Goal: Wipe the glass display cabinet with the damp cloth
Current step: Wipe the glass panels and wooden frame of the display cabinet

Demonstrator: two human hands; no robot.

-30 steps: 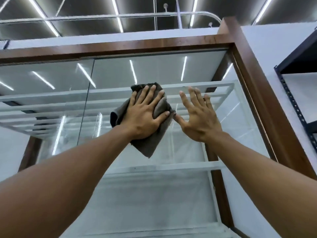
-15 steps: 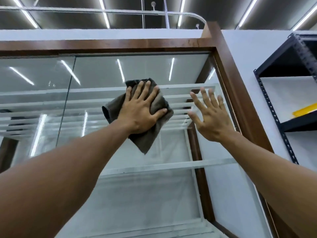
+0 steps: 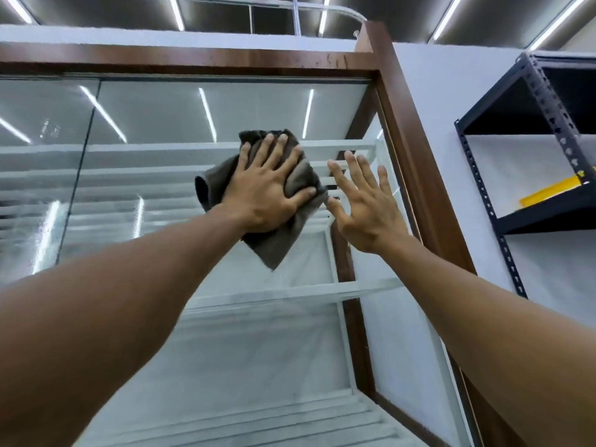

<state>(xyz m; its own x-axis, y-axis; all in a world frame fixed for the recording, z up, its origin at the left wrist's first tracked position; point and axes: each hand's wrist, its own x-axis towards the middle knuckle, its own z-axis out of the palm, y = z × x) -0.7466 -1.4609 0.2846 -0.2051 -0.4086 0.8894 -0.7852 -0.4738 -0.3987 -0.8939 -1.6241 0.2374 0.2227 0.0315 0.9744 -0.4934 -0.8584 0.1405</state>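
Observation:
A tall glass display cabinet (image 3: 200, 114) with a brown wooden frame fills the view from below, white shelves showing behind the glass. My left hand (image 3: 267, 195) presses a dark grey-brown cloth (image 3: 277, 250) flat against the upper glass, fingers spread straight. The cloth's lower corner hangs free under my palm. Just to the right, my right hand (image 3: 364, 208) lies flat on the glass near the frame's right post, fingers straight and spread, holding nothing.
The cabinet's brown right post (image 3: 416, 175) runs close beside my right hand. A dark metal rack (image 3: 548, 124) with a yellow item (image 3: 548, 190) on a shelf stands at the right against a white wall. Ceiling strip lights reflect in the glass.
The cloth under my left hand has slid rightward across the glass toward the frame post. My right hand has stayed flat beside it, and the view has shifted right.

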